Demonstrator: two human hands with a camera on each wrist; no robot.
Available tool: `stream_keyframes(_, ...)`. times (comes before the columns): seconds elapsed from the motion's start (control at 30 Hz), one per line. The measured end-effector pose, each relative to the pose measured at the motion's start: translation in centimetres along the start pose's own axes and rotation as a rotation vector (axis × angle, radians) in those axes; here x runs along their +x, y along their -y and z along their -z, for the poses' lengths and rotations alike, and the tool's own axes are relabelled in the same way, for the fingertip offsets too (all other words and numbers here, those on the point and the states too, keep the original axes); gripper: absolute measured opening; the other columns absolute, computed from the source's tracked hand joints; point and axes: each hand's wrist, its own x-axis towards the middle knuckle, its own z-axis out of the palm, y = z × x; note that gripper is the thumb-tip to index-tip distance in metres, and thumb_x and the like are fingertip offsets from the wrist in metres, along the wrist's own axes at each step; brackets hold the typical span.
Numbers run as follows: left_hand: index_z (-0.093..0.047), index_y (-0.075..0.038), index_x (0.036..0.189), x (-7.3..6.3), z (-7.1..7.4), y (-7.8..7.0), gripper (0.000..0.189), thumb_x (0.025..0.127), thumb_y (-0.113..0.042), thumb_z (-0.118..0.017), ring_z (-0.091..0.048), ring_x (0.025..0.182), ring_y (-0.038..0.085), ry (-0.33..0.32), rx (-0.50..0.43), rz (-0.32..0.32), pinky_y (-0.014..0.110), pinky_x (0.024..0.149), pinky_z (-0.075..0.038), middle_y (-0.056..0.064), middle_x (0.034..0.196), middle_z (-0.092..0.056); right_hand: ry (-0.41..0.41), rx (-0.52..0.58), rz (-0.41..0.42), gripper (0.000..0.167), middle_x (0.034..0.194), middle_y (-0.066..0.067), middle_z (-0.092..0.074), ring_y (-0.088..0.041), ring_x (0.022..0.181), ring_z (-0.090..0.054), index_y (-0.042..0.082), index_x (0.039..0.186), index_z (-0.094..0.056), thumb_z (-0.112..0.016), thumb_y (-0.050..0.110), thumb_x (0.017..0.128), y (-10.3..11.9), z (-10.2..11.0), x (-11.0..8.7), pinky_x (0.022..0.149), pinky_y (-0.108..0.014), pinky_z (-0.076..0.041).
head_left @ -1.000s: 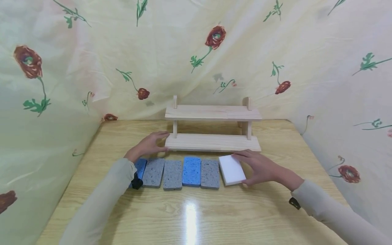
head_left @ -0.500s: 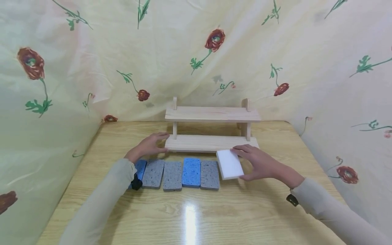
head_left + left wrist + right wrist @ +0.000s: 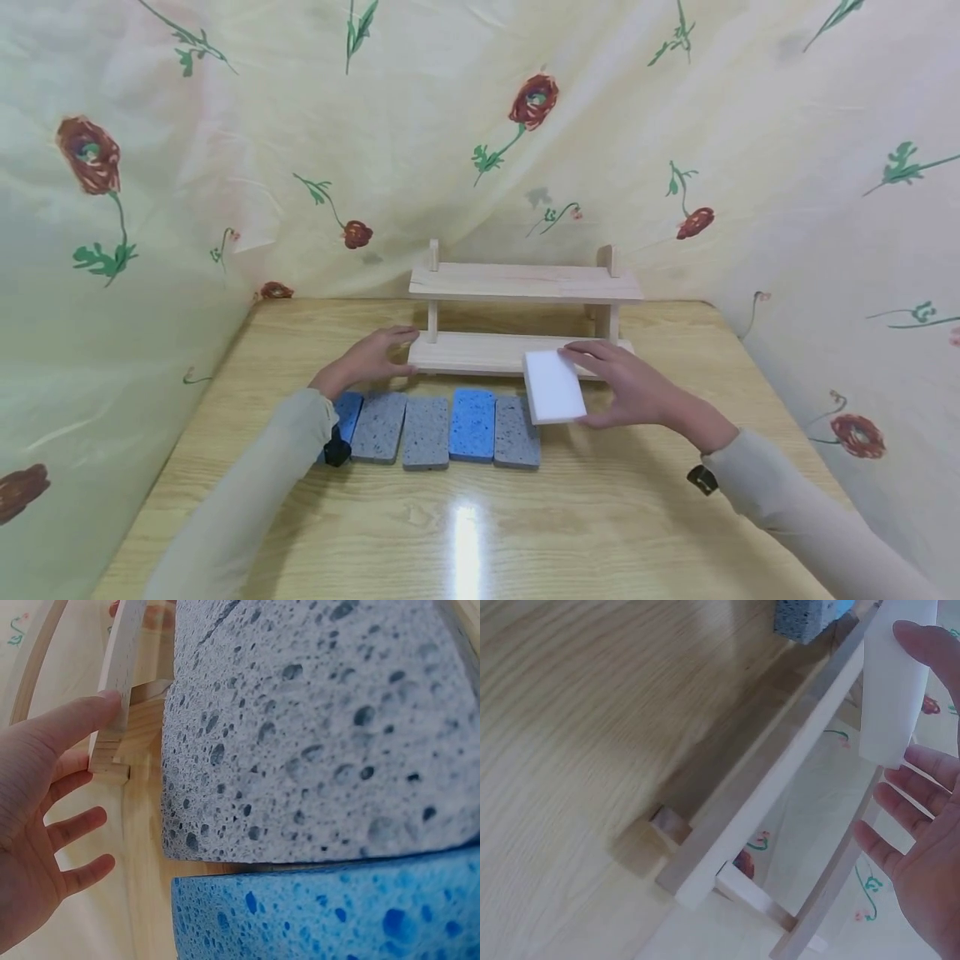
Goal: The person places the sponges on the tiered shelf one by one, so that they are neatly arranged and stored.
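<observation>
Nearest the person, one wood table (image 3: pixel 540 533) ran in a wide stretch before the sponge row. Counted in line: two blue sponges (image 3: pixel 472 425), the leftmost partly hidden by a sleeve (image 3: pixel 255 492); three grey sponges (image 3: pixel 426 433). More tabletop lay right of the row, a narrow strip behind it. One white block (image 3: pixel 552 387), raised, overlapped the lower shelf's front edge in the head view; the right hand (image 3: pixel 637 387) pinched it, thumb and fingers parted by its breadth. One wooden shelf (image 3: pixel 517 282), two boards; the left hand (image 3: pixel 367 357) held its left end between thumb and forefinger, other fingers spread. Behind, flowered cloth (image 3: pixel 420 125) met the table's far edge.
</observation>
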Motion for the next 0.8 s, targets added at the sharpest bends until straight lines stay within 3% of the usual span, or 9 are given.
stream_keyframes(0.37, -0.042, -0.005, 0.155, 0.2, 0.2, -0.1, 0.077, 0.093, -0.035, -0.076, -0.033, 0.151, 0.037, 0.007, 0.001, 0.003, 0.054, 0.123, -0.031, 0.017, 0.163, -0.037, -0.012, 0.016, 0.015, 0.103, 0.145, -0.015, -0.056, -0.034, 0.129, -0.055, 0.006, 0.15, -0.049, -0.094, 0.044, 0.066, 0.4, 0.1, 1.8, 0.1, -0.055, -0.053)
stream_keyframes(0.8, -0.043, -0.005, 0.154, 0.3, 0.2, -0.1, 0.077, 0.092, -0.033, -0.077, -0.034, 0.151, 0.037, 0.001, -0.001, 0.007, 0.054, 0.123, -0.031, 0.016, 0.162, -0.039, -0.084, 0.047, -0.02, 0.105, 0.153, -0.014, -0.048, -0.035, 0.14, -0.045, 0.011, 0.155, -0.044, -0.094, 0.045, 0.069, 0.5, 2.9, 5.4, 0.111, -0.058, -0.042)
